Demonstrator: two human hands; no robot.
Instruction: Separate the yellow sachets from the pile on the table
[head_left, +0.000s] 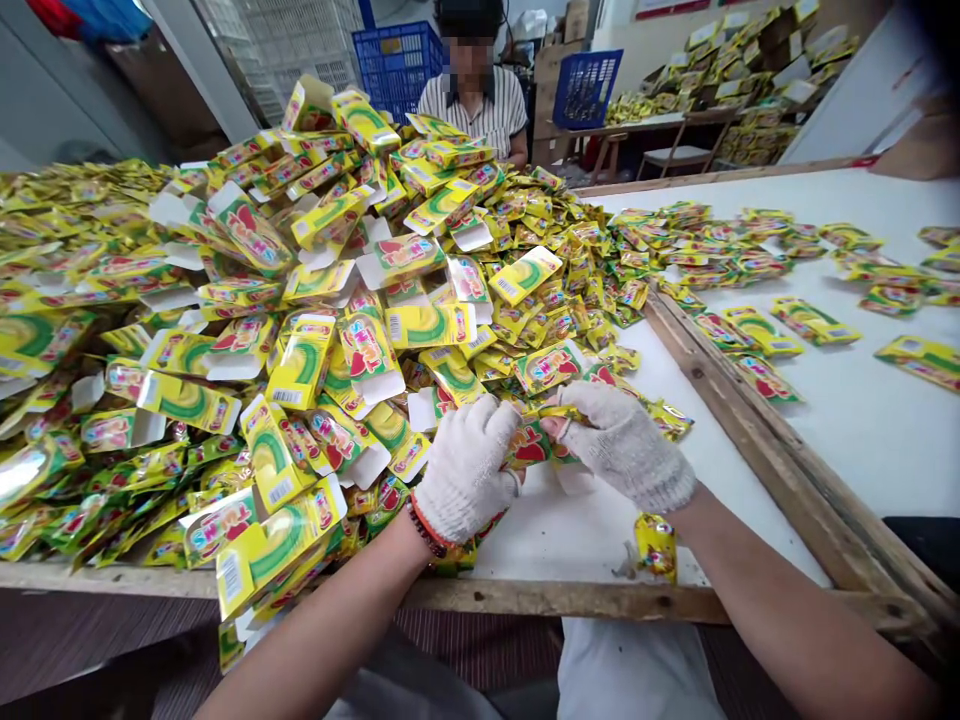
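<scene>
My left hand (466, 468) and my right hand (624, 445), both in white knit gloves, meet over the near edge of the white table (592, 520). Together they grip a small yellow packet with red print (531, 442), fingers closed on it from either side. Just behind my hands lies a large heap of yellow-green small cartons and packets (300, 300). One loose yellow packet (655, 545) lies on the table under my right wrist.
A person in a striped shirt (474, 100) sits across the heap. Wooden rails (750, 440) frame the table and split off a second white surface with scattered packets (757, 330). Blue crates (397, 60) and stacked boxes stand behind.
</scene>
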